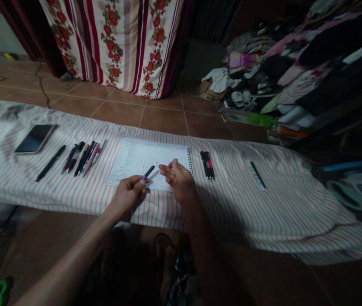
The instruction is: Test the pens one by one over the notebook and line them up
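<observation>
My left hand [129, 191] pinches a pen [149, 171] with a dark front and a purple band. Its thin point slants up and to the right, above a spiral notepad [129, 155] covered in faint print or writing. Just right of that point, my right hand [178, 178] is turned with bent fingers close to the thumb. A small pale glint shows between them, too small to name. The right fingertips appear apart from the pen. Both hands are over the notepad's near edge.
On the striped cloth [232, 204] lie a phone [35, 139], a black pen [50, 163], several pens in a row [86, 158], a small group of pens [207, 165] and a single pen [257, 176]. Beyond are a floral curtain [113, 42] and piled clothes [263, 68].
</observation>
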Motion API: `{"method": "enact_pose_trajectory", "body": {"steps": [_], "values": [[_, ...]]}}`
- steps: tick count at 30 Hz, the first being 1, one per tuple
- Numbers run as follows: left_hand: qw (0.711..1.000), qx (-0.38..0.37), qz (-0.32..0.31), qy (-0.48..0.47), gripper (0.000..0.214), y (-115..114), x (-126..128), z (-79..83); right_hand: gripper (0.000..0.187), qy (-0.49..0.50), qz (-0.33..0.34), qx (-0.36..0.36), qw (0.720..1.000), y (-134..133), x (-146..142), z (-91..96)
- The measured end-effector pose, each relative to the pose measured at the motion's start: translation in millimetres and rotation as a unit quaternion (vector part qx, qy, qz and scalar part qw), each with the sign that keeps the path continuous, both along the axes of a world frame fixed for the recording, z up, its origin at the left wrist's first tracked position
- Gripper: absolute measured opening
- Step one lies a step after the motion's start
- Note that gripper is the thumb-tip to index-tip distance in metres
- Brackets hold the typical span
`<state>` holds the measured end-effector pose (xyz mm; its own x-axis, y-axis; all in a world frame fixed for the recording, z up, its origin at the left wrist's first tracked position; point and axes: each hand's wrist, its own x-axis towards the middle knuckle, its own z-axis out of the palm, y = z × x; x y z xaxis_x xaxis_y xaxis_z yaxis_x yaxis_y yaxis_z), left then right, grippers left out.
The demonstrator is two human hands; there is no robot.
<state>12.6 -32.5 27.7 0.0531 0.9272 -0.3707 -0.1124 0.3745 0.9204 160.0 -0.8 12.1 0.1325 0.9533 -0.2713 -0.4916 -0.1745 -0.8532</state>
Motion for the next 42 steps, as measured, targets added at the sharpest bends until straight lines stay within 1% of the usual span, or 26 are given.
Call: {"method": "enact_pose_trajectory", "body": {"steps": [3,5,7,11,13,15,18,21,26,31,38,42], "values": [[1.0,0.001,-0.005,0.008,0.033,0,0,-0.4,0.034,-0.054,-0.031,0.012,0.998,2,5,-6.3],[1.0,0.009,-0.012,0.02,0.032,0,-1,-3.7,0.036,-0.052,-0.042,0.031,0.997,3,6,-8.9],[0.999,0.017,-0.022,0.033,0.029,0,0,-9.9,0.035,-0.038,-0.042,0.046,0.997,4,4,-9.2],[0.995,0.047,-0.042,0.074,0.027,0,-1,-25.7,0.025,-0.051,-0.042,0.043,0.997,2,2,-5.6],[0.99,0.071,-0.053,0.11,0.027,0,-3,-31.2,0.021,-0.073,-0.026,0.048,0.996,1,2,-3.4],[0.986,0.083,-0.057,0.135,0.027,1,-4,-34.2,0.021,-0.082,-0.005,0.056,0.995,0,4,-2.0],[0.985,0.083,-0.056,0.14,0.028,1,-5,-35.8,0.025,-0.048,0.017,0.041,0.998,0,7,-2.4],[0.982,0.101,-0.055,0.151,0.029,1,-5,-35.5,0.026,-0.027,0.044,0.016,0.999,0,9,-4.7],[0.963,0.143,-0.08,0.216,0.03,1,-7,-32.3,0.025,-0.011,0.086,0.013,0.996,-2,7,-4.9],[0.955,0.155,-0.08,0.239,0.03,3,-8,-35.8,0.023,-0.007,0.096,0.01,0.995,-3,5,-2.7],[0.97,0.111,-0.056,0.208,0.031,2,-8,-39.5,0.02,-0.002,0.103,0.006,0.995,-2,7,-2.4],[0.963,0.129,-0.054,0.231,0.028,3,-8,-38.1,0.02,-0.002,0.101,0.004,0.995,-3,5,-2.2]]}}
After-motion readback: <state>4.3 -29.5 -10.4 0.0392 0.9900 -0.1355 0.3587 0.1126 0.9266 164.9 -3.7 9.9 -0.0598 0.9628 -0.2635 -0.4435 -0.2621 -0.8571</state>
